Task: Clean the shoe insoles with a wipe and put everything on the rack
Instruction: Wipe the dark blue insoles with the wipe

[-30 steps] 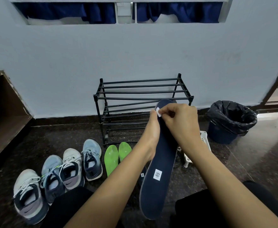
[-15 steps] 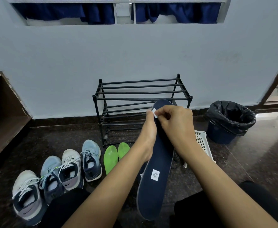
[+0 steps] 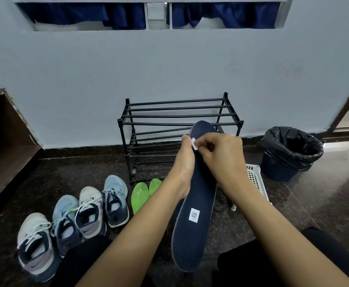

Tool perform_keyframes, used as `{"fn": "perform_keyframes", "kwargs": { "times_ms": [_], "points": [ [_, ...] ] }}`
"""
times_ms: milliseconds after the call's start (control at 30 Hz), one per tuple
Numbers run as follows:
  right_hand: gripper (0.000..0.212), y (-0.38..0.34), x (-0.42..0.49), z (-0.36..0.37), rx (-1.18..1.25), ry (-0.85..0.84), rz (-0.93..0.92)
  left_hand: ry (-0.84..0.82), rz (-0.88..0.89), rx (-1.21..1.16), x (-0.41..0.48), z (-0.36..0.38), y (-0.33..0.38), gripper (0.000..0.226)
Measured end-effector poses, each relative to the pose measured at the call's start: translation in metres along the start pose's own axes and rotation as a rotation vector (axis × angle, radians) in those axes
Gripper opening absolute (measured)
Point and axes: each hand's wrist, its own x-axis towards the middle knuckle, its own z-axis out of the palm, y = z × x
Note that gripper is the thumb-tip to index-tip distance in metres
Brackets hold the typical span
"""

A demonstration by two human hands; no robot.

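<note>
Floor, not rack, holds the shoes and green insoles. Your left hand holds a blue insole; your right hand pinches the wipe on it. Most work seems undone.

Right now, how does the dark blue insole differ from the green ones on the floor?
The navy insole is dark blue; the green insoles are bright green. The navy insole is held up by the left hand, while the right hand pinches a small white piece near its top; the green insoles lie untouched on the floor before the rack. Neither is on the rack.
</note>
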Motion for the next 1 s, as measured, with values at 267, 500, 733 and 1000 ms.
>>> {"fn": "perform_keyframes", "kwargs": {
  "times_ms": [267, 500, 733, 1000],
  "points": [
    [0.015, -0.001, 0.0, -0.008, 0.032, -0.032, 0.012, -0.032, -0.004, 0.005, -0.003, -0.004, 0.004, 0.049],
    [0.016, 0.0, -0.002, 0.0, 0.033, -0.055, -0.01, 0.055, 0.059, 0.037, -0.004, -0.003, 0.004, 0.033],
    [0.019, 0.004, 0.0, 0.002, 0.011, 0.018, -0.009, 0.007, 0.028, 0.073, -0.008, -0.002, 0.004, 0.035],
    [0.018, 0.001, -0.009, 0.008, 0.017, -0.064, -0.034, 0.075, 0.06, 0.055, 0.002, -0.008, 0.006, 0.045]
  ]
}}
